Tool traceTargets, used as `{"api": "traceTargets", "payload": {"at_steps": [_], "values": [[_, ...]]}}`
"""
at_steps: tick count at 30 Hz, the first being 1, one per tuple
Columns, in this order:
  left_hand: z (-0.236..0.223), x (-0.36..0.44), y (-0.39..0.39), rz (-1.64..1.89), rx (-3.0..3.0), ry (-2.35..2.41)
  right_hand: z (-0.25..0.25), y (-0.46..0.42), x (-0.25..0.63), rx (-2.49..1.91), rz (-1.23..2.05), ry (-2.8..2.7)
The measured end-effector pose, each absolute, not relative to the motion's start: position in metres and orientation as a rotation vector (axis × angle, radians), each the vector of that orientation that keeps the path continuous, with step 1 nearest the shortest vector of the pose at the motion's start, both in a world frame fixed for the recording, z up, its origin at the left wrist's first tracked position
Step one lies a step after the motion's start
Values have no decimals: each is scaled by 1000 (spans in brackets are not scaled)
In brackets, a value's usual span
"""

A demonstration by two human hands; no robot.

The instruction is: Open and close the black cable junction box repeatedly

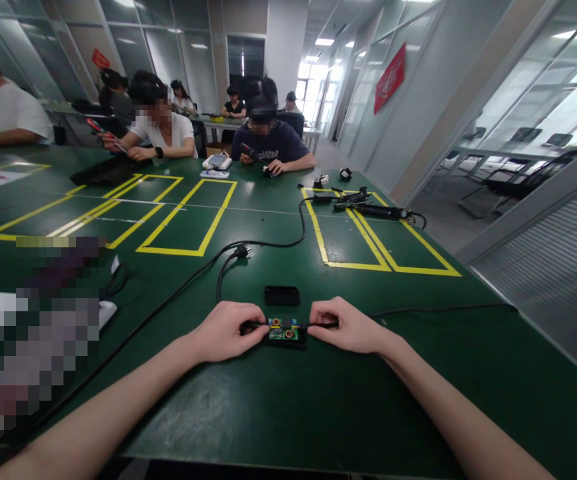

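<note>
A small green circuit board (277,335) with copper coils lies in an open black adapter case (295,345) right in front of me. At its left end, my left hand (228,330) pinches the black cable where it meets the case. On the opposite side, my right hand (345,325) is closed on another black cable (324,325) that reaches the board's right end. Just beyond the board lies the matching black case half (281,295), its hollow side up. Fingertips partly cover both cable ends.
A power plug (241,252) on a black cord lies farther forward, near a long cable (263,244) crossing the green table (248,413). Black tools and cables (363,203) are piled at the back right. A person (273,143) works across the table, with other people to the left.
</note>
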State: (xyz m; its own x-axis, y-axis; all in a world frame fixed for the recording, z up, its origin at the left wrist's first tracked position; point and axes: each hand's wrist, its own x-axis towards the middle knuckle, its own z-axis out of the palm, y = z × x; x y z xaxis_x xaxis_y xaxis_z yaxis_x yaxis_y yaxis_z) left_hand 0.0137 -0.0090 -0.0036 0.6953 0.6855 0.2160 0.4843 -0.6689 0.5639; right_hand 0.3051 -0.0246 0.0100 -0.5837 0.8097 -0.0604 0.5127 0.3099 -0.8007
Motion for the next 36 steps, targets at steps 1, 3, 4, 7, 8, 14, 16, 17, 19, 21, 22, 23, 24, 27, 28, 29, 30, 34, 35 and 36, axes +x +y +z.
{"api": "traceTargets", "payload": {"at_steps": [1, 3, 4, 7, 8, 14, 16, 17, 19, 21, 22, 23, 24, 27, 28, 29, 30, 34, 35, 36], "values": [[-4, 14, -8, 569, 2435, 940, 9, -24, 304, -1193, 1121, -2247], [-6, 15, -7, 580, 2430, 1019, 8, -23, 302, -1231, 983, -2292], [-6, 15, -6, 597, 2424, 1057, 8, -23, 302, -1255, 901, -2314], [-6, 15, -4, 665, 2404, 1129, 6, -21, 301, -1275, 710, -2372], [-7, 15, -4, 685, 2399, 1131, 5, -20, 302, -1259, 678, -2389], [-7, 11, -4, 688, 2424, 917, 6, -20, 303, -1138, 611, -2455], [-6, 11, -6, 659, 2436, 879, 7, -21, 302, -1105, 611, -2476], [-5, 12, -7, 648, 2437, 879, 8, -22, 302, -1095, 605, -2482], [-5, 13, -8, 646, 2437, 905, 8, -23, 301, -1082, 566, -2487], [-7, 15, -9, 668, 2457, 942, 5, -23, 300, -1083, 489, -2481], [-7, 15, -9, 694, 2475, 949, 4, -22, 300, -1089, 453, -2478], [-8, 15, -8, 725, 2493, 946, 2, -22, 300, -1099, 424, -2476], [-9, 15, -8, 766, 2506, 941, 0, -21, 300, -1113, 407, -2471], [-11, 16, -6, 856, 2492, 941, -3, -20, 299, -1146, 415, -2438], [-11, 16, -6, 862, 2480, 952, -3, -20, 299, -1150, 425, -2419], [-11, 16, -6, 856, 2474, 963, -3, -20, 299, -1151, 434, -2400], [-10, 16, -6, 846, 2474, 968, -3, -20, 298, -1150, 443, -2384], [-9, 18, -4, 795, 2417, 998, -2, -21, 297, -1153, 481, -2339], [-9, 18, -4, 781, 2366, 1022, -2, -21, 297, -1162, 489, -2338], [-9, 18, -3, 767, 2306, 1048, -2, -20, 297, -1178, 499, -2342]]}}
